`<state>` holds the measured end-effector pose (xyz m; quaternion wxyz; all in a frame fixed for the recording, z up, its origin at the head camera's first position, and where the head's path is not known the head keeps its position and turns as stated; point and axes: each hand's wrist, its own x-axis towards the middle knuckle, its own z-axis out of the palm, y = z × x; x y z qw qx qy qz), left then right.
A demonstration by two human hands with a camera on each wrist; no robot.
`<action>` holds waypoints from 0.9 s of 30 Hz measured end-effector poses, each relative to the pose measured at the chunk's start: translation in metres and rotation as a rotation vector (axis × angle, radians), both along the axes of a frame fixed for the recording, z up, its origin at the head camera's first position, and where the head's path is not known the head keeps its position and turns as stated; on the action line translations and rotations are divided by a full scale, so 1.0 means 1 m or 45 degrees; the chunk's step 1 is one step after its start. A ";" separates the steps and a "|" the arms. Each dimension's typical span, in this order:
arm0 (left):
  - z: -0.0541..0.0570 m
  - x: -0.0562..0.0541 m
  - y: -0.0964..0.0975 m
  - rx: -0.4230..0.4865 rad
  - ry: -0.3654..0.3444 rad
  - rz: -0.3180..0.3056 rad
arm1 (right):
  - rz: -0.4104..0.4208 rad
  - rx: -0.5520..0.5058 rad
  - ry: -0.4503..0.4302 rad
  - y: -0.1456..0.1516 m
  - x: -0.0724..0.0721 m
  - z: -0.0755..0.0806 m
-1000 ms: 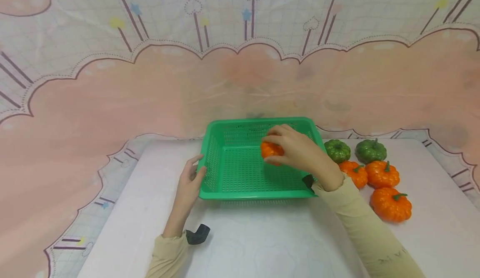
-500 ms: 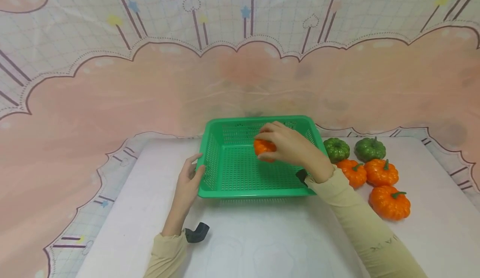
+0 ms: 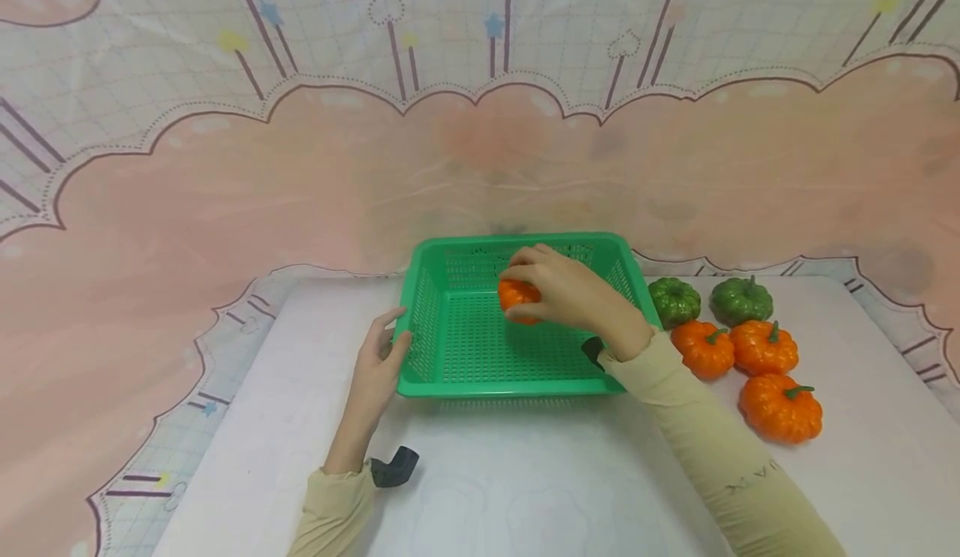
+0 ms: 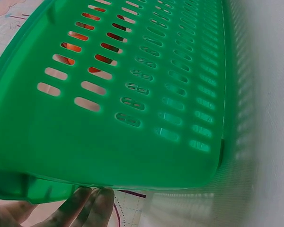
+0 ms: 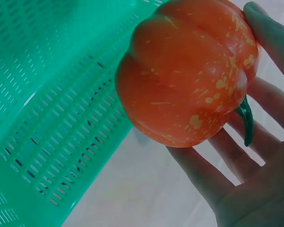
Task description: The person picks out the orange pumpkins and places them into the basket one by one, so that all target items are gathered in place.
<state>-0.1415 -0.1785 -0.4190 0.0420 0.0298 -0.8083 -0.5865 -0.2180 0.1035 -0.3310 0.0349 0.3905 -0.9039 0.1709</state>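
My right hand [image 3: 562,290] holds an orange toy pumpkin [image 3: 516,297] over the middle of the green plastic basket [image 3: 510,389]. In the right wrist view the fingers [image 5: 199,175] lie around the side of the pumpkin [image 5: 184,75] with the green stem [image 5: 246,120], the thumb on the opposite side. At the basket's left side, my left hand [image 3: 378,369] rests thumb and index finger at the rim. From the left wrist view, its fingertips [image 4: 102,201] touch the basket's outer wall [image 4: 104,156], just below the rim.
Right of the basket lie two green pumpkins [image 3: 741,300] and several orange pumpkins [image 3: 782,408] in a loose group. The white table [image 3: 480,490] ends at a patterned cloth backdrop [image 3: 315,182] close behind the basket. Black wrist pieces [image 3: 395,467] stick out at both cuffs.
My right hand has carried the orange pumpkin leftward over the basket, toward its middle. The left hand and the other pumpkins keep their places.
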 end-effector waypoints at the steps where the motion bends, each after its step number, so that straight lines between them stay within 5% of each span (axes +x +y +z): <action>1: 0.000 0.000 0.000 -0.004 -0.004 0.001 | 0.001 0.004 -0.002 -0.001 -0.001 -0.001; 27: 0.001 0.000 0.000 0.016 -0.017 0.004 | 0.020 0.018 -0.170 -0.021 -0.035 -0.024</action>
